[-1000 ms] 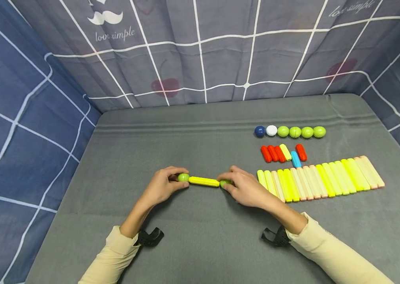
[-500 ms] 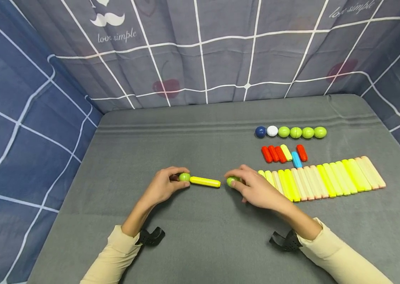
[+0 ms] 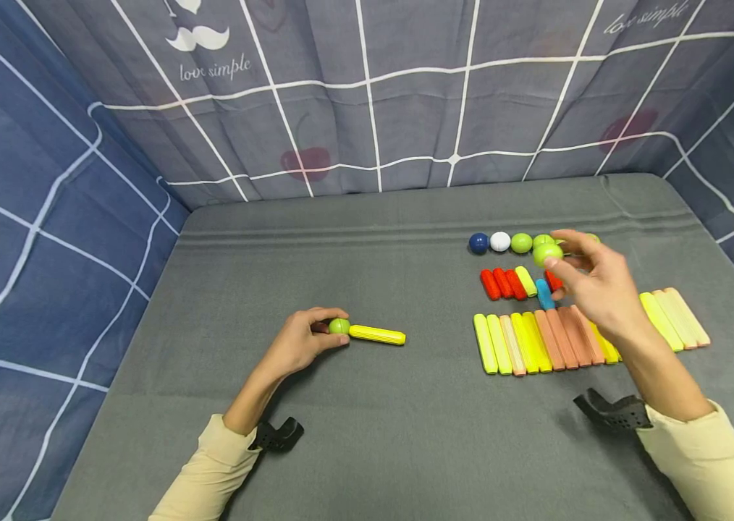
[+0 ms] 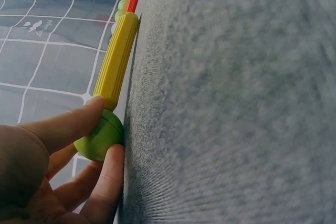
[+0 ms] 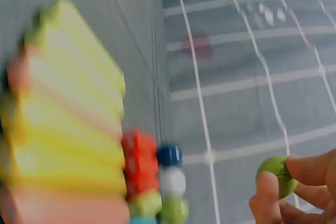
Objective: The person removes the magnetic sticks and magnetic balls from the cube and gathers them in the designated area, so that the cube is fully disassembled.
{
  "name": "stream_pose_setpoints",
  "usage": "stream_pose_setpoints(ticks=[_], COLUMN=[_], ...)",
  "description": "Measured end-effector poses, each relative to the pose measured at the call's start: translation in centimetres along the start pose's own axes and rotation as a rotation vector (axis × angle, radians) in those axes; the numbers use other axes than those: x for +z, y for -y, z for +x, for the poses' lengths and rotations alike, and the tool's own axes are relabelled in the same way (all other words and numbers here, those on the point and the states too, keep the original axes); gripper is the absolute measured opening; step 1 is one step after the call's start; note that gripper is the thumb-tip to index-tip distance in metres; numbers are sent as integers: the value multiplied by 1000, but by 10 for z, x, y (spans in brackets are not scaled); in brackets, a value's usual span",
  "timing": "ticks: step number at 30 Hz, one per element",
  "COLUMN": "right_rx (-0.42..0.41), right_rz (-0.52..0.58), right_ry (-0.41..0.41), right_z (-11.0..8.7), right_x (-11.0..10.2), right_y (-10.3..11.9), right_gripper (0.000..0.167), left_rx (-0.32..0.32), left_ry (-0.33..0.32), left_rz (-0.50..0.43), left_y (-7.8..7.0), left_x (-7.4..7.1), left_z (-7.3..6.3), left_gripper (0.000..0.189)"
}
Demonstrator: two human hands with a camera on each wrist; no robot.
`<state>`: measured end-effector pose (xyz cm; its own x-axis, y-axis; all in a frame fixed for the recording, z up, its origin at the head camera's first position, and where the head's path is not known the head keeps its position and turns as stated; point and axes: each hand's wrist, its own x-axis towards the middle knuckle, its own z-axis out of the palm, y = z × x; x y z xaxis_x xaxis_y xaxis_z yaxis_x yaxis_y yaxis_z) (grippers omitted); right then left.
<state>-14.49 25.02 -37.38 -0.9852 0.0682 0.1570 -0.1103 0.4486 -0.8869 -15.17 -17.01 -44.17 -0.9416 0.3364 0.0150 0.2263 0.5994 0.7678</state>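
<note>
My left hand (image 3: 295,340) pinches a green ball (image 3: 339,326) low on the grey table. A ribbed yellow rod (image 3: 377,335) lies with its left end against that ball; in the left wrist view the rod (image 4: 116,59) meets the ball (image 4: 102,136) end-on. My right hand (image 3: 601,289) holds another green ball (image 3: 547,255) between thumb and fingers, raised above the table at the right. The right wrist view shows this ball (image 5: 278,174) at the fingertips, nothing attached to it. From the head, the right hand covers part of the ball row and short rods.
A row at the back right has a navy ball (image 3: 478,243), a white ball (image 3: 500,242) and green balls. Before it lie short red rods (image 3: 491,284), a short yellow one (image 3: 526,281) and a blue one (image 3: 544,294). Long yellow and pinkish rods (image 3: 486,344) line up nearer. Curtains surround the table.
My right hand has pulled its green ball away from the rod's right end, then carried it up and right toward the ball row. The left hand has stayed in place on its ball.
</note>
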Motion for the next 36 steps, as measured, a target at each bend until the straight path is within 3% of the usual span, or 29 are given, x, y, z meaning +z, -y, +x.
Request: stream_pose_setpoints(ticks=[4, 7, 11, 18, 26, 36], right_rx=[99, 185, 271, 326, 383, 347], right_rz=[-44, -92, -190, -284, -301, -287], right_ry=[-113, -140, -111, -64, 38, 76], right_z=[19, 34, 51, 76, 80, 82], right_x=[-28, -47, -66, -85, -89, -85], right_y=[-18, -34, -55, -98, -93, -101], right_gripper=[44, 48, 56, 56, 51, 49], left_rx=[-19, -25, -25, -36, -46, -48], left_ry=[-1, 3, 2, -1, -2, 1], left_rz=[6, 3, -5, -14, -21, -25], left_y=[-1, -1, -2, -1, -2, -2], left_x=[-1, -1, -2, -1, -1, -1], left_z=[-1, -1, -1, -1, -1, -1], left_gripper=[35, 35, 34, 35, 36, 35])
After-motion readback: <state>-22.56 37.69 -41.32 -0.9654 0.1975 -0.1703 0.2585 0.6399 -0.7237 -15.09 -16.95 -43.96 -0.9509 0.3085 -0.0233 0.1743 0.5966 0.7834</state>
